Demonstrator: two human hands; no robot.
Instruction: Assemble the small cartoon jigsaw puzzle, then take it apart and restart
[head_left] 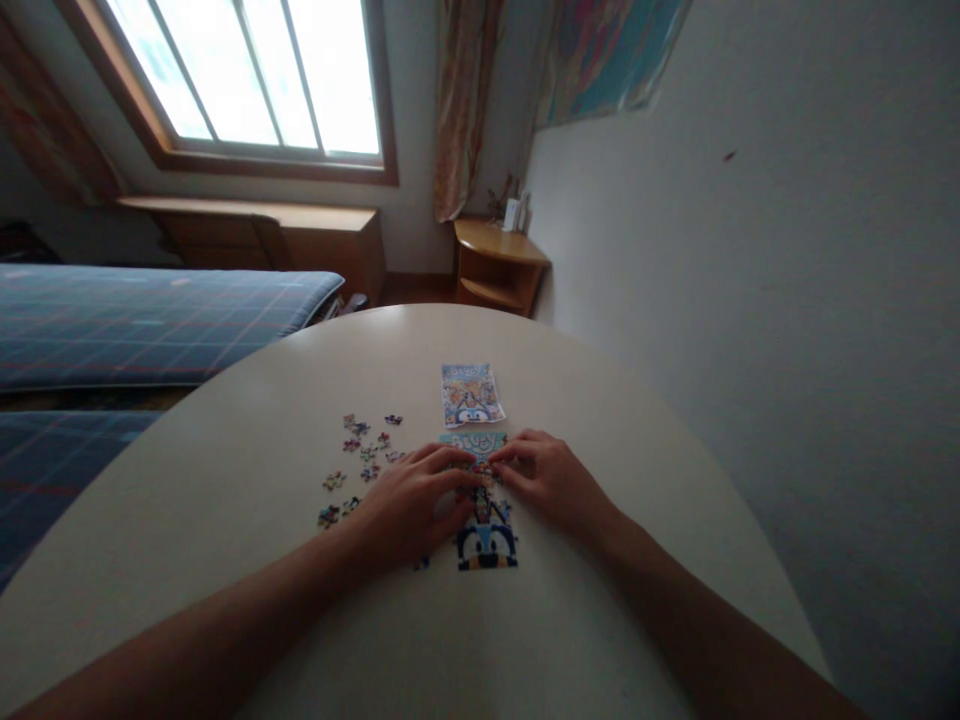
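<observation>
A partly assembled jigsaw puzzle (487, 548) lies on the table in front of me, with a blue dog's face at its near end and the word "Bluey" along its far end. My left hand (420, 500) rests over its left side, fingers apart and tips on the puzzle's middle. At the right edge, my right hand (551, 480) has thumb and forefinger brought together on a small puzzle piece (484, 467), mostly covered by the fingers. Beyond the puzzle lies a printed reference picture (471, 395) of the same design.
Several loose puzzle pieces (367, 455) are scattered left of my left hand, and one dark piece (421, 564) lies near its wrist. The round white table (600, 400) has a bed (150, 320) to its left and a wall (787, 300) to its right.
</observation>
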